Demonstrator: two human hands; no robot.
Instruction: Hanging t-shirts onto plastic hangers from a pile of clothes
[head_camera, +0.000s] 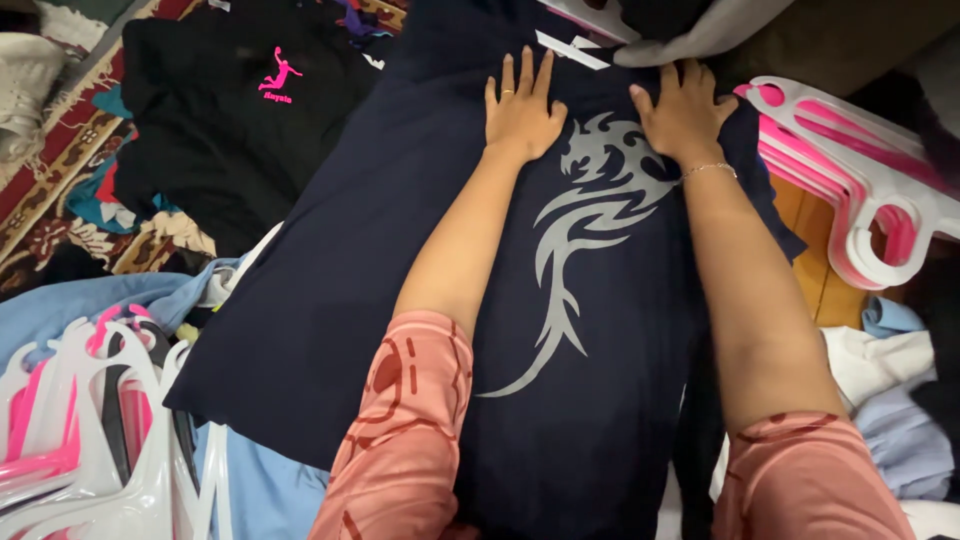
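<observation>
A dark navy T-shirt (330, 300) with a grey dragon print (590, 220) lies spread out flat in front of me. My left hand (522, 112) rests palm down on its upper part, fingers spread, just left of the print's head. My right hand (684, 112) lies flat on the cloth to the right of the print, near the shirt's top edge. Neither hand grips anything. A ring shows on my left hand and a thin bracelet on my right wrist.
A black shirt with a pink figure print (240, 110) lies at the upper left on a patterned rug (60, 170). Pink and white plastic hangers are stacked at the right (860, 190) and at the lower left (80, 430). Light blue clothes (80, 300) lie at the left and pale clothes (890, 390) at the right.
</observation>
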